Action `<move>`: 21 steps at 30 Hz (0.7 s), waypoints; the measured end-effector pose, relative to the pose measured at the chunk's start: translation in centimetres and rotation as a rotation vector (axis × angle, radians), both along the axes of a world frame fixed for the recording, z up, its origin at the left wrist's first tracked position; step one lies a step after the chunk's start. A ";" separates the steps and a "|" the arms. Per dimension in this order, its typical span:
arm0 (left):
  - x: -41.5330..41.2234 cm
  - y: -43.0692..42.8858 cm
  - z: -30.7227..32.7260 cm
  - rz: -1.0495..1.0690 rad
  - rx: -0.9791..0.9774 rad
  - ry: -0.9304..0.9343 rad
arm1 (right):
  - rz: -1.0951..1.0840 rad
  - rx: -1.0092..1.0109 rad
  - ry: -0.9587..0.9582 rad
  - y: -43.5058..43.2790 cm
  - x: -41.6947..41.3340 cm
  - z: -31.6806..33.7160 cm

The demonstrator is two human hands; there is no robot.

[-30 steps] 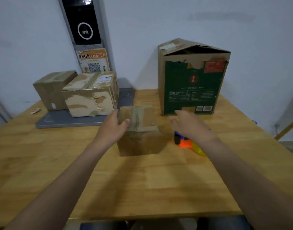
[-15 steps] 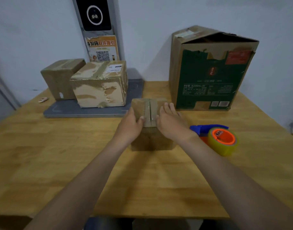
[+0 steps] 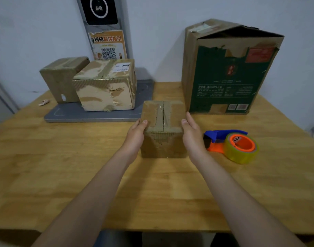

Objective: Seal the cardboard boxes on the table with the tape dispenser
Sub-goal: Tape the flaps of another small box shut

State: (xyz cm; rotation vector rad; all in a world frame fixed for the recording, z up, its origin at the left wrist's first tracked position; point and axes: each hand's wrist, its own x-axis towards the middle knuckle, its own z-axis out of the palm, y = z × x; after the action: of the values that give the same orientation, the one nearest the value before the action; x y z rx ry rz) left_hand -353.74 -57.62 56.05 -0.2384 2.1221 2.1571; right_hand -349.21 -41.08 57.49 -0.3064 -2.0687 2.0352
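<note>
the small brown cardboard box (image 3: 163,132) sits between my straight fingers (image 3: 187,120), left hand (image 3: 134,134) and right hand (image 3: 191,134) flat along its sides, so i'd square its top seam shut before reaching for the orange-and-blue tape dispenser (image 3: 231,143) just outside my right fingers on the wooden tabletop (image 3: 63,157).

The tape dispenser (image 3: 231,145) is showing blue and orange; the far-right box (image 3: 223,82) is wearing dark green with a red patch.
</note>
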 end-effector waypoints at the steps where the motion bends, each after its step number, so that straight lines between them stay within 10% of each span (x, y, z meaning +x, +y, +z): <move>1: 0.2 0.1 0.2 0.002 0.013 -0.007 | -0.001 -0.037 -0.011 0.0 0.0 -0.1; 10: 3.2 -2.0 1.9 -0.282 -0.287 0.037 | 0.168 0.390 -0.052 2.8 1.4 0.9; 21: 1.3 -0.2 4.1 -0.762 -1.204 0.684 | 0.428 1.306 0.210 2.0 -0.6 2.5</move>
State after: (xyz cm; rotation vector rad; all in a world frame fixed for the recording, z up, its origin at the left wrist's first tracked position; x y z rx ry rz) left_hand -352.42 -57.83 60.11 1.1568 2.8435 0.3937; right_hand -349.78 -39.12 59.94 0.5763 -2.8951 0.4203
